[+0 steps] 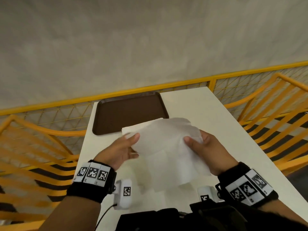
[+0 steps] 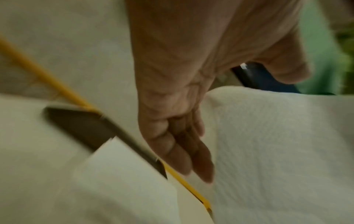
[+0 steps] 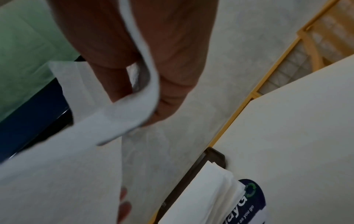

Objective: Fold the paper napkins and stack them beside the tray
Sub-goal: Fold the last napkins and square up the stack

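Note:
I hold one unfolded white paper napkin in the air above the white table. My left hand pinches its left edge, thumb on top and fingers underneath. My right hand pinches the right edge; the right wrist view shows the napkin curling between thumb and fingers. A brown tray lies at the table's far left. A flat stack of napkins lies by the tray's near right corner, mostly hidden behind the held napkin. The stack shows beside the tray.
A yellow mesh fence runs behind the table. Orange slatted seats stand to the left, and more of them to the right. A blue printed label lies on the table by the stack. Dark clothing is at the near edge.

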`<action>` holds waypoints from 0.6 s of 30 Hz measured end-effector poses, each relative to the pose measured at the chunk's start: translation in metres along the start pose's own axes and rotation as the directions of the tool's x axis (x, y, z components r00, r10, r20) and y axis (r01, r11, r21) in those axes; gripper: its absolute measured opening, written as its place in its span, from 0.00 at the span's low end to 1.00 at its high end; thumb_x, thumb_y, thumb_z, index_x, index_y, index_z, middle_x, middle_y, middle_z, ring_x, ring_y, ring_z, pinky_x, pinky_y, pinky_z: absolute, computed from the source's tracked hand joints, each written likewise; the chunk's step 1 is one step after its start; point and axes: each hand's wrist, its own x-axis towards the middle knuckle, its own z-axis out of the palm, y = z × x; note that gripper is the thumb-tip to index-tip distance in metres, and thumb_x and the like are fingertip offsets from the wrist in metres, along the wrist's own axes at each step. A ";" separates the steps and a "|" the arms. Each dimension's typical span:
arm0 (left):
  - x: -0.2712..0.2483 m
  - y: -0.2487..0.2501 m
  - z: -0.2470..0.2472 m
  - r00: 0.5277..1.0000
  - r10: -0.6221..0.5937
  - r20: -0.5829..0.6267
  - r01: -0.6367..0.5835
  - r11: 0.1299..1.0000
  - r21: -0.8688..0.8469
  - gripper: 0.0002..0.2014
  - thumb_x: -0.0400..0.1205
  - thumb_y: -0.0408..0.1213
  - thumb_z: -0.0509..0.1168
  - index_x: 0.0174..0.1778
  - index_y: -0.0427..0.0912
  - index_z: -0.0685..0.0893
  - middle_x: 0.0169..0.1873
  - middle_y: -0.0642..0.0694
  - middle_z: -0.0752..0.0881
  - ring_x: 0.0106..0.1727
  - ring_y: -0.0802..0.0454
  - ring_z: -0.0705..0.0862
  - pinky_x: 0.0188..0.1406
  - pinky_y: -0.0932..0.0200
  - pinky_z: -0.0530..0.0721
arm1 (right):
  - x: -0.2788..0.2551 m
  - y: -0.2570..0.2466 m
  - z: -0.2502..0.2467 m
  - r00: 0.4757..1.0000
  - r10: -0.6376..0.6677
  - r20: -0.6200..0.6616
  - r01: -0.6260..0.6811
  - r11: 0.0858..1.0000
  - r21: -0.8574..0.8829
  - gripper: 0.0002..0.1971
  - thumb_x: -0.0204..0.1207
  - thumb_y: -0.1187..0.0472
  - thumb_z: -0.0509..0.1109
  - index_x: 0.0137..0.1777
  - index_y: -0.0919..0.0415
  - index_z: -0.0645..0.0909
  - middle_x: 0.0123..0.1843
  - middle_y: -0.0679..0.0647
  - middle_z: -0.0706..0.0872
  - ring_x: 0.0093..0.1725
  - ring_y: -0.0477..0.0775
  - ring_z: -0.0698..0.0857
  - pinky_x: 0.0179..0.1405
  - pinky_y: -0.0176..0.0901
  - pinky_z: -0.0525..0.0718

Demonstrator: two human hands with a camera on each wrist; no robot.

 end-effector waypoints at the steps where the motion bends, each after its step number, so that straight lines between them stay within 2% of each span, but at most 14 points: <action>1: -0.002 -0.010 0.000 0.998 -0.051 0.048 0.056 0.993 -0.105 0.43 0.50 0.58 0.85 0.56 0.38 0.83 0.48 0.37 0.88 0.43 0.46 0.87 0.47 0.50 0.86 | 0.000 0.001 -0.002 1.000 0.014 -0.018 -0.013 0.999 0.048 0.17 0.73 0.52 0.73 0.60 0.56 0.85 0.55 0.57 0.91 0.56 0.61 0.89 0.61 0.65 0.84; 3: -0.006 -0.026 0.002 0.989 -0.118 0.093 0.132 0.978 -0.161 0.43 0.50 0.48 0.88 0.54 0.26 0.80 0.43 0.31 0.86 0.40 0.43 0.88 0.45 0.51 0.89 | -0.001 0.003 -0.004 0.998 0.044 -0.050 -0.039 0.995 0.089 0.22 0.70 0.47 0.77 0.60 0.58 0.84 0.56 0.60 0.90 0.56 0.64 0.89 0.62 0.70 0.82; 5: -0.010 -0.034 0.009 0.983 -0.161 0.090 0.165 0.985 -0.044 0.43 0.52 0.41 0.87 0.56 0.19 0.78 0.45 0.30 0.84 0.43 0.43 0.88 0.44 0.56 0.88 | -0.001 0.007 -0.005 0.996 0.070 -0.058 -0.064 0.992 0.108 0.29 0.63 0.40 0.80 0.59 0.58 0.85 0.55 0.62 0.90 0.56 0.67 0.88 0.62 0.71 0.81; 6: -0.011 -0.036 0.014 0.979 -0.183 0.087 0.181 0.983 0.026 0.38 0.55 0.39 0.86 0.55 0.20 0.80 0.45 0.33 0.85 0.44 0.45 0.87 0.45 0.58 0.87 | -0.001 0.008 -0.005 0.995 0.078 -0.061 -0.070 0.990 0.120 0.27 0.65 0.40 0.78 0.58 0.58 0.85 0.55 0.62 0.90 0.56 0.67 0.88 0.62 0.71 0.81; 8: -0.013 -0.037 0.024 0.981 -0.189 0.040 0.187 0.980 0.066 0.16 0.69 0.34 0.79 0.49 0.32 0.86 0.45 0.40 0.89 0.45 0.48 0.86 0.47 0.59 0.85 | 0.000 0.008 -0.006 0.992 0.102 -0.069 -0.090 0.984 0.151 0.16 0.77 0.49 0.71 0.59 0.59 0.85 0.55 0.63 0.90 0.56 0.67 0.88 0.63 0.69 0.81; 9: -0.014 -0.037 0.028 0.983 -0.181 0.000 0.181 0.982 0.048 0.08 0.76 0.31 0.74 0.49 0.36 0.85 0.47 0.41 0.89 0.46 0.48 0.86 0.49 0.58 0.85 | 0.001 0.008 -0.006 0.990 0.118 -0.072 -0.105 0.981 0.161 0.13 0.80 0.53 0.68 0.58 0.59 0.85 0.55 0.63 0.90 0.56 0.67 0.88 0.62 0.68 0.82; 10: -0.015 -0.036 0.033 0.984 -0.174 -0.041 0.175 0.985 0.013 0.06 0.80 0.28 0.68 0.52 0.38 0.84 0.51 0.42 0.89 0.49 0.47 0.86 0.49 0.56 0.85 | 0.001 0.009 -0.006 0.989 0.128 -0.074 -0.115 0.979 0.166 0.12 0.81 0.54 0.67 0.58 0.60 0.86 0.54 0.63 0.90 0.56 0.67 0.88 0.62 0.66 0.83; 12: -0.017 -0.034 0.037 0.982 -0.152 -0.108 0.148 0.988 -0.039 0.10 0.84 0.27 0.60 0.58 0.40 0.82 0.55 0.42 0.89 0.53 0.45 0.87 0.47 0.53 0.85 | 0.000 0.009 -0.006 0.989 0.126 -0.082 -0.113 0.983 0.148 0.12 0.82 0.55 0.66 0.54 0.62 0.86 0.52 0.62 0.91 0.53 0.66 0.89 0.57 0.61 0.85; 14: -0.020 -0.030 0.038 0.979 -0.093 -0.182 0.094 0.996 0.001 0.11 0.86 0.29 0.58 0.60 0.43 0.81 0.56 0.43 0.89 0.55 0.44 0.87 0.47 0.53 0.86 | -0.001 0.010 -0.007 0.986 0.099 -0.134 -0.090 0.993 0.071 0.10 0.81 0.56 0.68 0.45 0.62 0.86 0.44 0.58 0.92 0.46 0.62 0.90 0.46 0.53 0.87; 15: -0.022 -0.028 0.037 0.976 -0.047 -0.212 0.056 0.998 0.033 0.11 0.86 0.30 0.59 0.60 0.44 0.81 0.56 0.43 0.89 0.55 0.44 0.88 0.48 0.52 0.86 | 0.000 0.011 -0.007 0.984 0.082 -0.157 -0.077 0.996 0.034 0.10 0.80 0.57 0.69 0.43 0.62 0.86 0.42 0.57 0.92 0.44 0.62 0.90 0.43 0.53 0.88; 18: -0.028 -0.021 0.031 0.969 0.066 -0.237 -0.046 0.995 0.088 0.10 0.84 0.29 0.62 0.59 0.44 0.81 0.50 0.40 0.91 0.52 0.44 0.89 0.50 0.50 0.86 | 0.001 0.017 -0.009 0.986 0.068 -0.149 -0.064 0.997 0.037 0.07 0.81 0.63 0.68 0.51 0.59 0.88 0.49 0.59 0.92 0.49 0.64 0.90 0.50 0.58 0.88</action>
